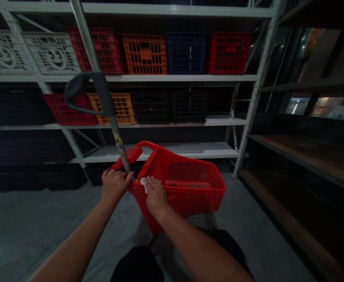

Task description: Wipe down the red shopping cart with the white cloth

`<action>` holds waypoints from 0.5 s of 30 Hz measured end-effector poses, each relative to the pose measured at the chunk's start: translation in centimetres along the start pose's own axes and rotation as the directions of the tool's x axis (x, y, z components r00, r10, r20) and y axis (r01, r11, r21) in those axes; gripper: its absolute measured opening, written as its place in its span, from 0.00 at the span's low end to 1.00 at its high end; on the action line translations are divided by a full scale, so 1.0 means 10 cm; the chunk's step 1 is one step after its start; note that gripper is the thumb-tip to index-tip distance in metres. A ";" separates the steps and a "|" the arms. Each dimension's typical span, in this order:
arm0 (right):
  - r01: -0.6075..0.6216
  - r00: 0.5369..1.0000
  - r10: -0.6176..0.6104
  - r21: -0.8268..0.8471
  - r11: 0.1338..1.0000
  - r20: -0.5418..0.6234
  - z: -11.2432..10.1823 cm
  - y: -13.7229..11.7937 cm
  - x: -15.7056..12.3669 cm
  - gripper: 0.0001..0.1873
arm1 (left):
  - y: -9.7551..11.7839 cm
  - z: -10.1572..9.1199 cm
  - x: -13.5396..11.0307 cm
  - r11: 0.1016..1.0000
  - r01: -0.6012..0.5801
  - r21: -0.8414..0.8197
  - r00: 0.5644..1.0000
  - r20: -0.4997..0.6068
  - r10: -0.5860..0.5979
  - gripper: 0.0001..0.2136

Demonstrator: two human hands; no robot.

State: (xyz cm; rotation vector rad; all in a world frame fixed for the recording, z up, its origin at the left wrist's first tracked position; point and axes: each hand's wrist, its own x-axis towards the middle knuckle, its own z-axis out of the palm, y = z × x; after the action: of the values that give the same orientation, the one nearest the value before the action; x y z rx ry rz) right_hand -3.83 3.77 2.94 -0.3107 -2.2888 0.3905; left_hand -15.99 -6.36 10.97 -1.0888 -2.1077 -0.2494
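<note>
A red plastic shopping cart (195,199) with perforated sides stands in front of me, its basket pointing right. My left hand (115,184) is closed around the near end of the cart's red handle (134,154), with the thumb by the foot of a metal pole (117,137). That pole rises from the cart and carries a dark grey loop grip (105,94). On the near upper rim, my right hand (155,194) presses a white cloth (144,183), possibly a wipe, against the red plastic. Its fingers partly cover the cloth.
Behind the cart runs white metal shelving (172,149) with an orange crate (144,55), a blue crate (186,53), black crates (188,106) and several others. More shelves (307,147) line the right side. Grey concrete floor (42,227) lies below, with my knees close to the cart.
</note>
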 end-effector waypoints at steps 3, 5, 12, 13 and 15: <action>0.070 0.997 -0.067 -0.079 0.994 0.042 -0.18 0.31 -0.24 0.29 | -0.09 0.03 0.00 1.000 -0.013 0.008 1.000 0.014 0.013 0.24; 0.093 0.995 -0.084 -0.161 0.983 0.057 -0.40 0.69 -0.55 0.30 | -0.17 0.07 0.01 1.000 -0.020 0.017 0.999 0.028 0.019 0.24; -0.008 1.000 0.001 -0.394 0.919 -0.018 -1.26 1.89 -1.51 0.34 | -0.40 0.25 0.19 1.000 -0.020 0.018 0.989 0.145 0.017 0.21; -0.046 0.999 0.036 -0.405 0.913 -0.032 -1.33 1.95 -1.57 0.33 | -0.39 0.26 0.22 1.000 0.018 0.002 0.992 0.122 -0.018 0.20; -0.117 0.993 0.101 -0.409 0.905 -0.061 -1.37 1.99 -1.63 0.32 | -0.28 0.29 0.22 0.985 0.156 -0.077 0.988 0.037 -0.153 0.22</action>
State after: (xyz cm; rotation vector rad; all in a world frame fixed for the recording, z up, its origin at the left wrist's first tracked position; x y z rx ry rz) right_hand 19.11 19.08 -6.35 -0.6556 -2.3082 -0.0528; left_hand -20.51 -5.37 10.90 -0.9808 -2.2293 -0.3963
